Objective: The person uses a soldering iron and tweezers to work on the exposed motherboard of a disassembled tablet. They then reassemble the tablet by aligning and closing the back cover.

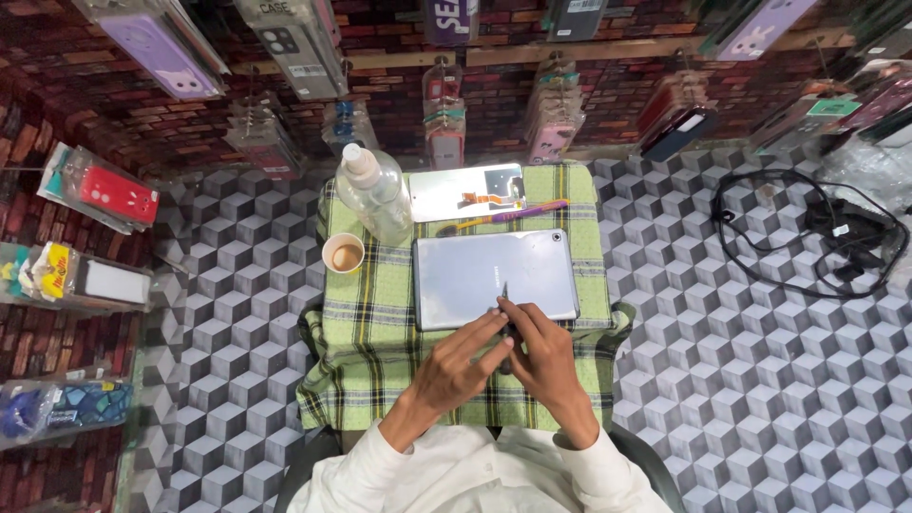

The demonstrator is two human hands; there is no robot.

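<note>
The tablet (494,277) has a smooth, faintly glossy grey back, lying on a matt woven checked cloth (380,332). The bottle (373,195) is clear plastic; the cup (343,254) looks like paper.

A small phone repair shop is shown: packaged phone cases (161,52) are hung on the brick-patterned wall behind a cloth-covered table (380,351), where a tablet (494,277) is laid face down beside a loose screen panel (465,192).

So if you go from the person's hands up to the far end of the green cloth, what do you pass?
Hands holding a thin tool → grey tablet → purple toothbrush → flat screen panel.
</note>
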